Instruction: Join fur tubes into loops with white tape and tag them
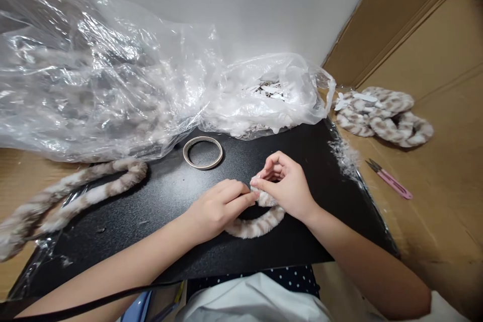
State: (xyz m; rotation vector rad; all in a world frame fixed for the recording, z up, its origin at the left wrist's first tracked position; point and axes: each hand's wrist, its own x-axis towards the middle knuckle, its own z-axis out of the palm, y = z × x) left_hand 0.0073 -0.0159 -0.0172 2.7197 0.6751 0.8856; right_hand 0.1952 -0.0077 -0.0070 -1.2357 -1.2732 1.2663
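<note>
Both hands work just in front of the person, over a black table (166, 216), fingertips nearly meeting on a furry strip (256, 226) of white with pale brown patches. The right hand (290, 191) has a narrow pinch on the strip's upper end, thumb against forefinger, the other fingers loosely curled above. The left hand (217, 209) comes in from the other side, its fingers close together in a narrow hold on the same strip; just what lies under its fingertips is hidden. The rest of the strip curves on the table at six o'clock from the fingertips. Taking the hands as the clock's middle, a thin ring (204, 166) lies near at ten o'clock, and beyond it that way spreads a big clear bag (113, 85) of furry stuff. A smaller bag (260, 95) sits at twelve, small pale pieces showing inside. At nine, a long furry loop (81, 174) hangs over the table's edge onto cardboard. Some fuzz (343, 158) lies at two, with a furry bundle (400, 128) farther out. Pink-handled snips (394, 182) rest on cardboard at three.
</note>
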